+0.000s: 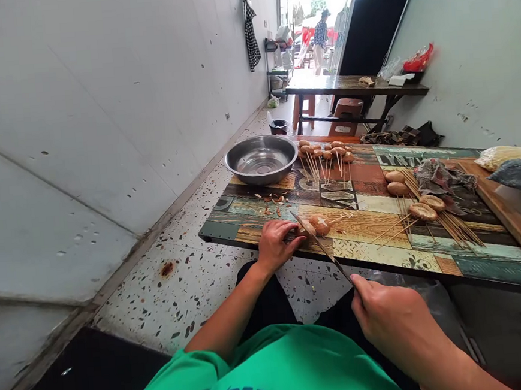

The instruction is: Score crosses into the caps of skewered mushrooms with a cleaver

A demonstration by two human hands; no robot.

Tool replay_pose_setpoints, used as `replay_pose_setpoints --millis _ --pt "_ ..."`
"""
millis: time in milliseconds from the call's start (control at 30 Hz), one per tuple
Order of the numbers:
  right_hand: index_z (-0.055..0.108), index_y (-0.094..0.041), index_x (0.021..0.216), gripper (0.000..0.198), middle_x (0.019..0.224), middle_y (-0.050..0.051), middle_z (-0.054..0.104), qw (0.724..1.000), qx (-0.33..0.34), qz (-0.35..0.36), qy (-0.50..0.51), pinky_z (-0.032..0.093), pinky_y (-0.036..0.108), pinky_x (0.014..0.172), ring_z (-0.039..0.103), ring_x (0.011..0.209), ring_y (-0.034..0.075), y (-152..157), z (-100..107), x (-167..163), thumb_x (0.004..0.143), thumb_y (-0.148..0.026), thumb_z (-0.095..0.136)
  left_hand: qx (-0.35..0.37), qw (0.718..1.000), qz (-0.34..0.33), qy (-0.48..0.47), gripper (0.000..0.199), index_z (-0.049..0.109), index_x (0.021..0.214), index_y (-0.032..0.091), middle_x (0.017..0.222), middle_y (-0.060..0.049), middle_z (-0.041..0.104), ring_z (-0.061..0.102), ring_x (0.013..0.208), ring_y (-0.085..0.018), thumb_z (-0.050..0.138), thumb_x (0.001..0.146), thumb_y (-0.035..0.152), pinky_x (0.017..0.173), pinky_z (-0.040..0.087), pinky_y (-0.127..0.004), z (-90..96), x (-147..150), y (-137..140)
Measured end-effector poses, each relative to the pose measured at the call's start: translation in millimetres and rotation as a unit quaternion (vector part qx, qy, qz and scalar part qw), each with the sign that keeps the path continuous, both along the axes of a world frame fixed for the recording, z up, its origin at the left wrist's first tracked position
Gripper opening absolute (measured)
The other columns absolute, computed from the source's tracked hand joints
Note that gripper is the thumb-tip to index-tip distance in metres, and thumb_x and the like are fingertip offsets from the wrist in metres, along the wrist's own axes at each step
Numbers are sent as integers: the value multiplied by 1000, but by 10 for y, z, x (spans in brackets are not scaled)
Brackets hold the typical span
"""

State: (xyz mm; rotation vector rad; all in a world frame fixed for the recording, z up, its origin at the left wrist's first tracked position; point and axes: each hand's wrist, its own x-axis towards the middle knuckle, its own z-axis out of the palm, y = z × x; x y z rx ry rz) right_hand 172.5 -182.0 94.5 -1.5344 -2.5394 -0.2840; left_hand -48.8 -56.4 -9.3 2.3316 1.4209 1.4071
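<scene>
My right hand (381, 302) grips a knife (323, 249), whose blade slants up and left over the table's near edge. The blade lies across a brown mushroom (307, 227). My left hand (277, 242) pinches the left side of this mushroom, fingers curled on the tabletop. Just right of the blade sits a second mushroom (321, 224) with a pale star-shaped cut in its cap. A thin skewer (342, 217) extends from it to the right. Brown mushroom trimmings (277, 203) lie beyond my left hand. The knife's handle is mostly hidden in my fist.
A steel basin (261, 160) stands at the table's far left corner. Beside it are several skewered mushrooms (326, 149). To the right lie more mushrooms (423, 210), loose bamboo skewers (455, 225), a crumpled grey cloth (442, 178) and a wooden board (505, 212). A person (320, 37) stands outside.
</scene>
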Motion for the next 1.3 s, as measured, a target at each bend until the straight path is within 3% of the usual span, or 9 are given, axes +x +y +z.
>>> replay_pose_setpoints --millis 200,433,567,800,1033,1167,1233,1300 --pt "72 -8 83 21 51 5 62 997 41 3 -58 27 29 34 59 37 22 -89 48 -85 69 -3 58 -24 999 7 24 22 68 91 18 93 -8 71 63 94 -24 63 81 38 86 46 -39 -45 -19 7" --pt "72 -8 76 21 46 2 56 996 29 -3 -85 31 25 31 57 34 20 -130 80 -144 61 2 61 -40 999 9 6 17 67 92 19 97 -7 71 63 96 -24 64 77 27 86 46 -38 -9 -6 -11" --pt "72 -5 85 31 50 5 60 989 -10 -34 -141 40 24 33 61 38 22 -108 134 -275 62 6 55 -48 999 14 9 21 66 94 18 96 -7 71 63 94 -24 65 73 20 86 48 -36 8 -2 -13" --pt "68 -4 88 30 63 12 68 980 -108 -64 -152 48 23 41 70 56 23 56 334 -577 75 8 45 -84 992 68 62 9 66 78 16 86 -9 68 62 86 -24 60 71 17 78 51 -34 -28 11 0" --pt "65 -6 82 27 64 12 66 979 -144 -79 -120 40 23 40 70 57 25 51 377 -592 73 11 46 -75 995 51 48 9 66 80 17 86 -9 68 62 84 -24 61 72 18 75 51 -34 -33 9 8" --pt "65 -10 84 20 69 13 69 975 -194 -73 -75 37 25 44 70 63 27 164 464 -510 80 0 49 -72 997 12 21 14 65 87 20 94 -6 68 62 91 -23 67 77 30 82 50 -35 21 10 7" --pt "63 -13 86 17 72 12 70 978 -190 -80 -21 38 26 49 69 66 26 223 481 -346 84 -8 47 -67 998 -12 6 19 66 89 21 94 -5 69 62 92 -21 70 78 35 84 50 -35 50 14 2" --pt "60 -16 80 19 69 9 69 971 -197 -96 95 40 27 53 68 64 24 269 441 -113 87 -15 42 -64 997 -30 -12 23 66 93 21 94 -4 69 63 91 -20 71 78 37 86 50 -35 73 21 -5"
